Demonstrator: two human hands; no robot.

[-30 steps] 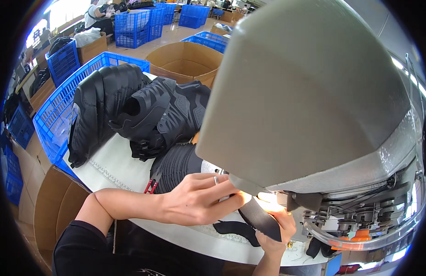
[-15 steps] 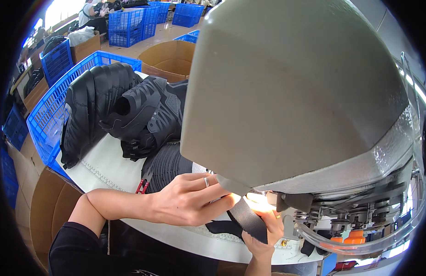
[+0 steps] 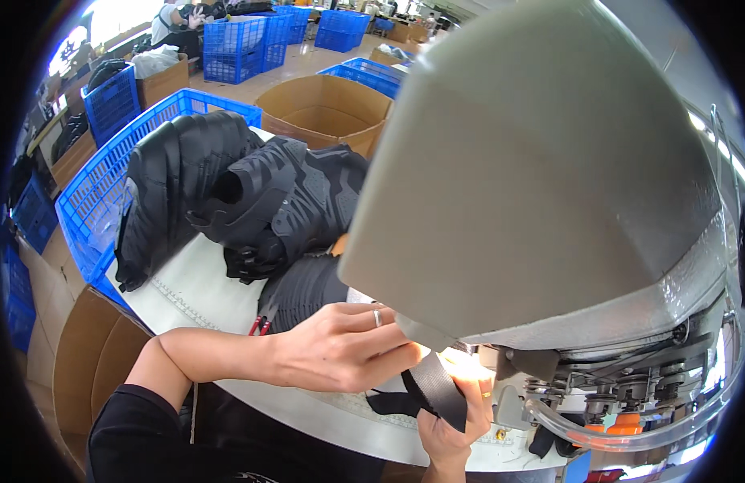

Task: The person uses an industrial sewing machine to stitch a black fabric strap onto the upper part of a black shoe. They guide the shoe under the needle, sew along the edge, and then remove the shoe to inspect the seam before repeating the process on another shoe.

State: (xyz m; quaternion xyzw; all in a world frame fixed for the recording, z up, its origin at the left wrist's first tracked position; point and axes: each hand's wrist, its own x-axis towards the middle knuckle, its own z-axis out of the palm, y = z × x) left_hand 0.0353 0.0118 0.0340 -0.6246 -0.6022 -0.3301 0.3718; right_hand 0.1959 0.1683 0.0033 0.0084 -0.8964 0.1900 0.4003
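Observation:
Under the large grey head of the sewing machine [image 3: 533,185], a black fabric piece [image 3: 438,390] with a greyish woven face curves down through the lamp's glow. My right hand [image 3: 454,414] grips its lower side, the thumb in front and the fingers behind. From the left, my left hand [image 3: 344,348], with a ring on one finger, is closed at the piece's upper end. Its fingertips are partly hidden by the machine head, as is the needle area. A dark flap [image 3: 393,402] lies on the white table [image 3: 324,414] just left of the piece.
Behind my left hand lie a stack of black pieces [image 3: 304,288], red-handled snips [image 3: 260,326] and black shoe uppers [image 3: 264,197]. A blue crate [image 3: 91,201] and cardboard boxes [image 3: 324,109] stand around the table. Far left, another person [image 3: 165,24] sits.
My view has shifted a little, showing more of the room behind the machine. Both hands stay on the black fabric piece, which has turned slightly.

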